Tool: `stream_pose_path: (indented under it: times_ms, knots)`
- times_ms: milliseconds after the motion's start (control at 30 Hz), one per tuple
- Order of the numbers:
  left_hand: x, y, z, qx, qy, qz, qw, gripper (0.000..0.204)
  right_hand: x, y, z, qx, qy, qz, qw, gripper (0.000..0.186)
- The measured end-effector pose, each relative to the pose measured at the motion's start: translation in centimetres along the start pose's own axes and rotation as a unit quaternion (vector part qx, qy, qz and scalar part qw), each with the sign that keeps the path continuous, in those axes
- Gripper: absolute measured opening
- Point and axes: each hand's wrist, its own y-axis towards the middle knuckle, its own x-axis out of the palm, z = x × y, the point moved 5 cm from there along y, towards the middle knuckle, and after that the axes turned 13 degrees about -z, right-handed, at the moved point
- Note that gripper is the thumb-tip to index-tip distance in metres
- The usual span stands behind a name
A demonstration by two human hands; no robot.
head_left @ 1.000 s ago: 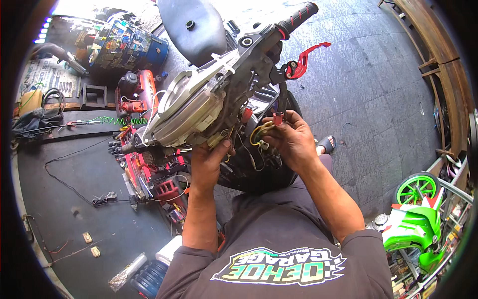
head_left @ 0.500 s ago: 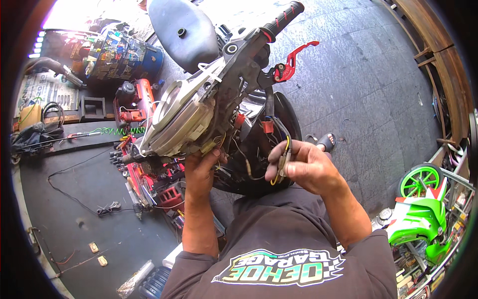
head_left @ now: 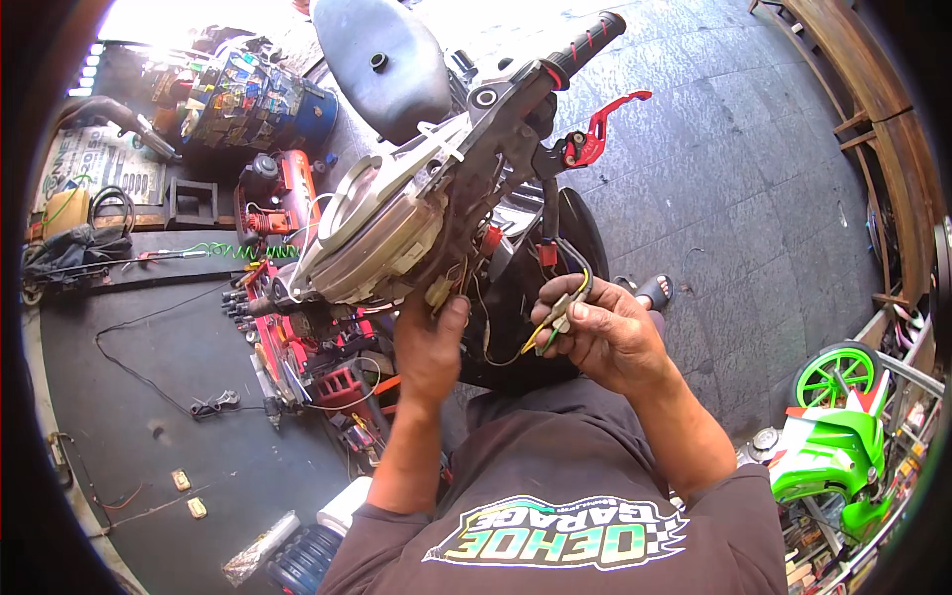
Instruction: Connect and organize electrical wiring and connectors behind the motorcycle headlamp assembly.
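Observation:
A motor scooter's stripped front end fills the middle, with a dusty headlight unit [head_left: 387, 248] tilted in its white-edged housing. My right hand [head_left: 620, 342] pinches a wire connector [head_left: 557, 315] with yellow, green and grey wires, between thumb and fingers. My left hand [head_left: 433, 342] reaches up beneath the headlight, thumb raised beside a pale connector plug [head_left: 438, 292]; its other fingers are mostly hidden, so its grip is unclear. A red connector [head_left: 547, 255] hangs above my right hand. Higher up are the black handlebar grip [head_left: 587, 50] and red brake lever [head_left: 600, 129].
The scooter's seat [head_left: 382, 74] lies beyond the handlebar. To the left stand a sticker-covered blue drum [head_left: 263, 99], a red compressor [head_left: 290, 193] and a tool rack [head_left: 283, 347]. A green toy motorcycle [head_left: 833, 446] stands at right, below a wooden bench [head_left: 873, 119].
My left hand has shifted right and slightly down, its thumb lifting away from the plug. My right hand has turned the connector, so the yellow and green wire ends now point down-left.

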Motion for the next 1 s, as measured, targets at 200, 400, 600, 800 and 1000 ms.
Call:
stream_pose_path:
  times_ms: [200, 400, 600, 800, 1000]
  knots:
    - [2.4, -6.8, 2.7, 0.227, 0.314, 0.198, 0.9, 0.032, -0.5, -0.9, -0.1, -0.009, 0.014, 0.016, 1.0, 0.036]
    - [4.4, -5.1, -5.7, -0.234, -0.288, 0.032, 0.928, 0.019, -1.0, -1.4, 0.0, 0.021, -0.016, 0.047, 0.999, 0.037]
    - [6.4, -4.3, -7.2, -0.2, -0.503, 0.015, 0.84, 0.025, 2.1, -4.5, 1.5, -0.208, -0.755, 0.18, 0.595, 0.039]
    - [7.8, -3.9, -6.1, -0.22, -0.539, 0.085, 0.808, 0.024, 2.4, -1.5, 4.5, -0.077, -0.778, 0.154, 0.605, 0.032]
    - [7.0, -3.8, -6.9, -0.187, -0.458, 0.05, 0.868, 0.026, 1.0, -0.9, 5.7, 0.012, -0.617, 0.146, 0.773, 0.017]
